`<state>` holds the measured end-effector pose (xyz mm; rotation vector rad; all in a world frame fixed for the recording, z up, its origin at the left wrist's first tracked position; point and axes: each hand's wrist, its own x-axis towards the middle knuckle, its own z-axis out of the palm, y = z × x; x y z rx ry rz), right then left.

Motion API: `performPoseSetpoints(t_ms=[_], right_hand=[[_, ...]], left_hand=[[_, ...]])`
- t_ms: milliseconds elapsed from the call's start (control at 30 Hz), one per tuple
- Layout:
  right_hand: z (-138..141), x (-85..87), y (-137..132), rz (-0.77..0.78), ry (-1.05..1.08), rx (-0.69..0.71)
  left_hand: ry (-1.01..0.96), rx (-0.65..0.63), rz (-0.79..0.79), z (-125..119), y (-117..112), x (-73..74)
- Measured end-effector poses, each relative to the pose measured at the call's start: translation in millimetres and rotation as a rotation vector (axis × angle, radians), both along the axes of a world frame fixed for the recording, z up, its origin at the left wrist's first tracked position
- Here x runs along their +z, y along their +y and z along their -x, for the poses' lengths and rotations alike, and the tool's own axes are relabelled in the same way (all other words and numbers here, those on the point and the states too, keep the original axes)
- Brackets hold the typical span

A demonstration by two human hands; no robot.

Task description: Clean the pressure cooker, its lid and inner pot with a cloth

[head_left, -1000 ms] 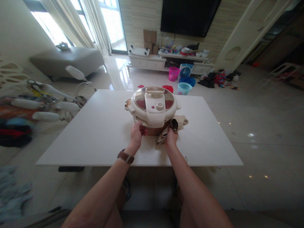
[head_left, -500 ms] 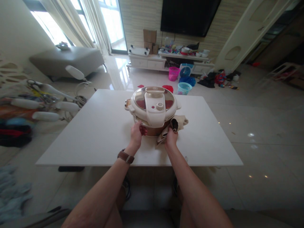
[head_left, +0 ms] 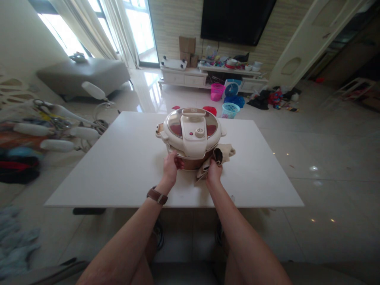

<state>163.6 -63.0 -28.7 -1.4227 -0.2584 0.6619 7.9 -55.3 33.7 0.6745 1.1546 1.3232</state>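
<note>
A cream and brown electric pressure cooker (head_left: 194, 134) stands upright on the white table (head_left: 118, 166), its lid on. The lid has a handle across the top, a round knob and a small red button. At the cooker's lower left front, my left hand (head_left: 171, 166) grips the rim with its thumb up and fingers curled beneath; a brown watch strap circles that wrist. My right hand (head_left: 214, 172) is closed round a bunched beige cloth (head_left: 228, 152) with a dark patch, held against the cooker's right front side. Folds of the cloth partly hide those fingers.
Beyond the table are a pink basket (head_left: 217, 92), a light blue basket (head_left: 230, 110) and a low white cabinet (head_left: 192, 79) loaded with items. White-padded equipment (head_left: 84, 133) is beside the table's left edge. A grey bench (head_left: 86, 77) stands near the window.
</note>
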Motion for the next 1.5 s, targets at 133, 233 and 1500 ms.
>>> performPoseSetpoints(t_ms=[133, 233, 1500], right_hand=[[0.8, 2.6, -0.6, 0.023, -0.013, -0.005], [1.4, 3.5, -0.8, 0.019, -0.015, -0.014], [1.1, 3.4, 0.1, 0.003, 0.023, -0.014]], left_hand=[[-0.004, 0.004, 0.006, -0.2, -0.1, 0.9], [0.001, 0.006, 0.012, -0.3, -0.1, 1.6], [0.002, 0.004, -0.004, 0.2, 0.3, -1.4]])
